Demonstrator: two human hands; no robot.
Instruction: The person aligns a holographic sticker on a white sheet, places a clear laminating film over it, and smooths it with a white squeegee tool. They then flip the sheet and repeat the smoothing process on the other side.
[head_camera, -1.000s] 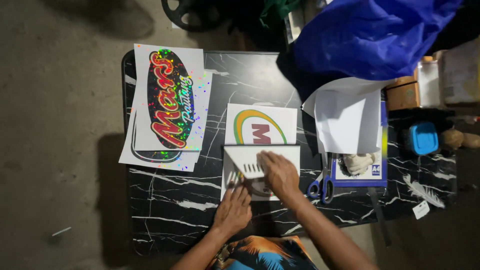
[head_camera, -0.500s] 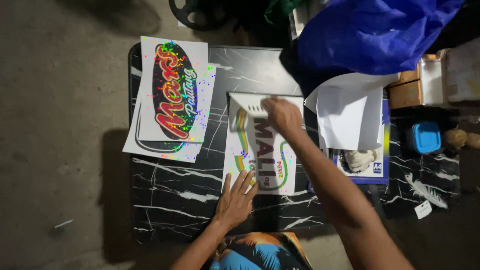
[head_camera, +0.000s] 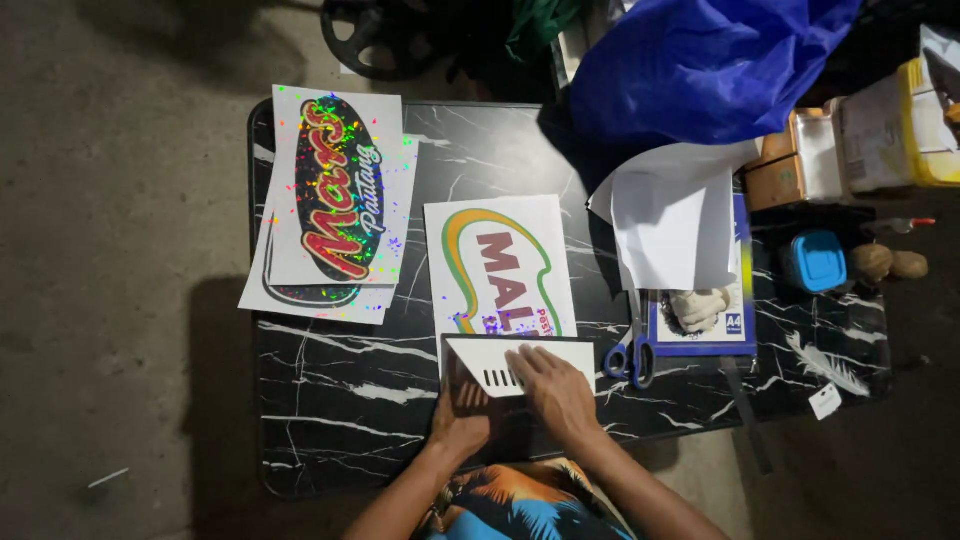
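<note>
1. Folding the near end of the printed sheet (head_camera: 500, 265) up over itself, on the black table (head_camera: 330, 390).
2. Right hand (head_camera: 552, 388) flat, fingers spread, pressing the white flap (head_camera: 520, 362) down.
3. Left hand (head_camera: 462, 418) flat too, holding the near edge; gripping nothing.
4. Next, by the look of it: pressing hard along the fold, keeping edges lined up.
5. Sheet white, with a curvy green-and-yellow shape and big dark red letters; plain white back.

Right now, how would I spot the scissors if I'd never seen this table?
Find the black marbled table and the white printed sheet lying in its middle. Just past that sheet's near right corner, beside the right hand, lie the scissors, closed, blades pointing away from the person. Their blue loop handles set them apart from the white papers beside them.
</note>
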